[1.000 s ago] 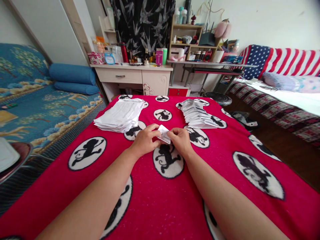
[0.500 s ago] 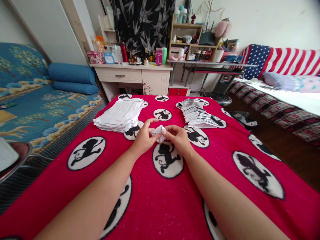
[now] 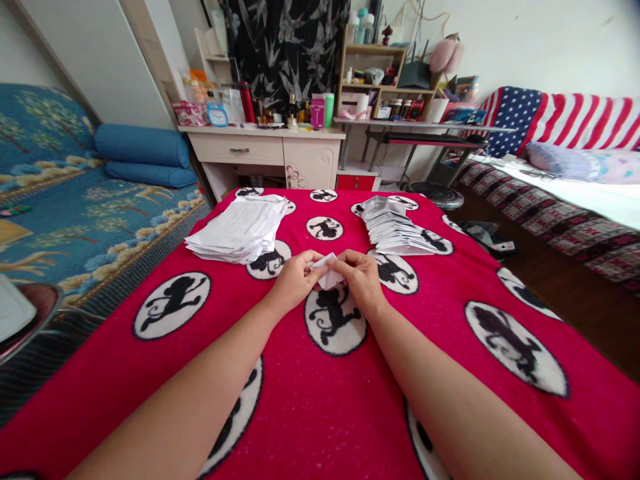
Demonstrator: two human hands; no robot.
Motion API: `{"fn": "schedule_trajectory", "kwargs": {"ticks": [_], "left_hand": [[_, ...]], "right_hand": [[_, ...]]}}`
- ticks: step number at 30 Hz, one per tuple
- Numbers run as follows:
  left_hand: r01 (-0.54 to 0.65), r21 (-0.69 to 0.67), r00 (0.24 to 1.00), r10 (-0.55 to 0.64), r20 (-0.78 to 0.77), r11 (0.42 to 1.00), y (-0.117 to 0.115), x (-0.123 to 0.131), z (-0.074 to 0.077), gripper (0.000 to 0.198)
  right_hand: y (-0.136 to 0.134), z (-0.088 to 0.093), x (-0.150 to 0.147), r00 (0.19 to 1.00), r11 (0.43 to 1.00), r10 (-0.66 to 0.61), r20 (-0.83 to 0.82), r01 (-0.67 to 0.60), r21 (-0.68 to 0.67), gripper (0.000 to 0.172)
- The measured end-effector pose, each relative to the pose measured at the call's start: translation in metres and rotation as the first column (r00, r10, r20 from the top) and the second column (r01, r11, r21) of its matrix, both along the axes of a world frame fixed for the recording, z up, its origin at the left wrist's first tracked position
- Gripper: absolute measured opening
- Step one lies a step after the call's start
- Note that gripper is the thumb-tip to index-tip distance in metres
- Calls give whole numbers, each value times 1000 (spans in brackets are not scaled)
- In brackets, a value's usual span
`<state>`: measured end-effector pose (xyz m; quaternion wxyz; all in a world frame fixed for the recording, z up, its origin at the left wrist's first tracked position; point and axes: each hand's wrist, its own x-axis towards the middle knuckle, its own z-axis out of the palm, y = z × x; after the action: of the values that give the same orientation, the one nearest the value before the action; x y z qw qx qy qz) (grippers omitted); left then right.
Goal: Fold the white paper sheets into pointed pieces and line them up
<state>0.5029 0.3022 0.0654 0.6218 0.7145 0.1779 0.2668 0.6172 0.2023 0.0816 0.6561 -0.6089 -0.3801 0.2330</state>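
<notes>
A small folded piece of white paper [image 3: 327,275] is pinched between both hands, just above the red blanket [image 3: 320,400] with black monkey medallions. My left hand [image 3: 295,283] grips its left side with curled fingers. My right hand [image 3: 361,280] holds the right side, thumb and fingers pressed together on it. A loose stack of flat white sheets [image 3: 240,230] lies on the blanket to the far left of my hands. A pile of folded paper pieces [image 3: 395,230] lies to the far right.
A blue patterned sofa with bolster cushions [image 3: 143,147] runs along the left. A cream desk [image 3: 263,153] and a cluttered shelf unit [image 3: 380,80] stand behind the blanket. A bed with a stars-and-stripes cover [image 3: 565,127] is at the right, dark floor beside it.
Both hands stayed in place while working the small paper; it has been turned and folded tighter, and the fingers have closed in more closely around it.
</notes>
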Motion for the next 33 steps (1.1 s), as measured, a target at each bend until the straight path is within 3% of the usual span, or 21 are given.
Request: {"fn": "schedule_trajectory", "kwargs": {"ticks": [3,5,8,12,14,19,23,25,27,29,31,33], "left_hand": [[-54,-233,995,72,69,971,-10,4,5,45],[-85,-270,992,108,71,959,-12,4,8,43],[-152,-112,986,159,49,982,-6,0,9,26],[-130,157,991,132,-4,979,8,-5,7,18],[-157,149,987,159,-7,976,11,-5,6,19],[-194,-67,978,198,59,979,3,0,5,33],[-171,-10,985,171,12,985,-2,2,6,33],[-201,141,973,215,-88,969,1,0,8,25],[-219,400,939,303,-160,890,7,-3,10,17],[-200,628,910,381,-166,752,12,-6,13,22],[-149,749,900,402,-168,646,15,-9,16,27],[-106,810,894,412,-175,576,15,-11,17,28]], "right_hand": [[1,-1,-4,992,995,-92,-82,95,37,29],[2,-2,-5,991,995,-88,-98,93,39,30],[3,-2,-4,1000,1000,-14,-2,14,-19,37],[3,-1,-2,995,991,96,32,-93,-96,37],[3,-1,-1,994,988,113,4,-112,-111,36],[3,-3,-8,987,998,54,-152,-59,-25,38],[5,-5,-15,964,997,68,-257,-77,-24,37],[7,-4,-17,968,988,85,-237,-112,-104,35],[8,-3,-19,990,975,63,-124,-88,-205,34],[8,-3,-19,999,964,11,48,2,-267,36],[8,-4,-18,983,966,-25,181,71,-250,34],[8,-6,-14,971,982,-23,238,66,-175,30]]}}
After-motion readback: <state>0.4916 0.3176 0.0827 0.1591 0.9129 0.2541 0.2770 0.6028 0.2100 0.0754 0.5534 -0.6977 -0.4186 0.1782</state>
